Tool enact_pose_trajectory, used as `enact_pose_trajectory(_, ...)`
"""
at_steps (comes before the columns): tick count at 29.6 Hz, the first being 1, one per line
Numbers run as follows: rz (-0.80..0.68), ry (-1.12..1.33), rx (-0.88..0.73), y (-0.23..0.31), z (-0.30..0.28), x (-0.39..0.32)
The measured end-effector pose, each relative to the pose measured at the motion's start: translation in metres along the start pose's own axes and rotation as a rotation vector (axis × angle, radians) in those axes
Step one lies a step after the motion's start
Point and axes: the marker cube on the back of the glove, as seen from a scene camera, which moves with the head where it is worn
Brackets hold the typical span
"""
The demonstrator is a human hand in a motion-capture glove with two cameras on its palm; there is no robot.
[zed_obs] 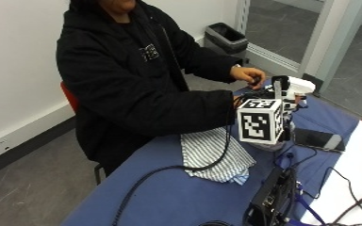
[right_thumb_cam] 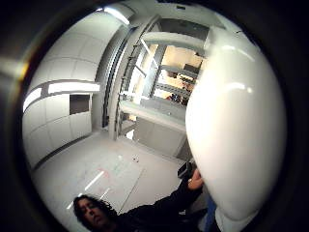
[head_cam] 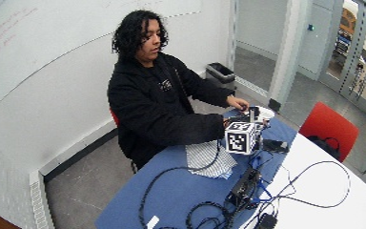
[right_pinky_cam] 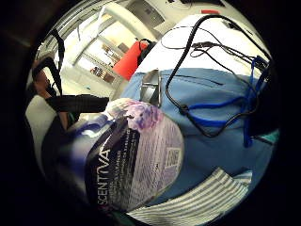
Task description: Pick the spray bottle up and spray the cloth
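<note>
I see the spray bottle (right_pinky_cam: 127, 160) close against my right hand (zed_obs: 264, 104), above the blue tabletop (zed_obs: 168, 193), but I cannot tell whether the fingers clamp it. The striped cloth (zed_obs: 209, 153) lies on the tabletop just beside. The bare hand (zed_obs: 249, 75) hovers by the bottle's white top.

The gloved right hand (zed_obs: 266, 101) sits almost wholly hidden behind the marker cube, its fingers unseen. The spray bottle (right_pinky_cam: 129, 157) shows only its label and base in the palm view; beside the hand, just its white top (zed_obs: 297, 85) emerges. The striped cloth (zed_obs: 211, 153) disappears partly under a sleeve.
</note>
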Motion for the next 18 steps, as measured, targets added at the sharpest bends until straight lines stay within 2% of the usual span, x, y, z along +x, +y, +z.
enact_pose_trajectory(12,-0.051,-0.008,0.074,0.011,-0.002,0.004)
enact_pose_trajectory(18,-0.044,-0.040,0.062,0.011,-0.004,0.008)
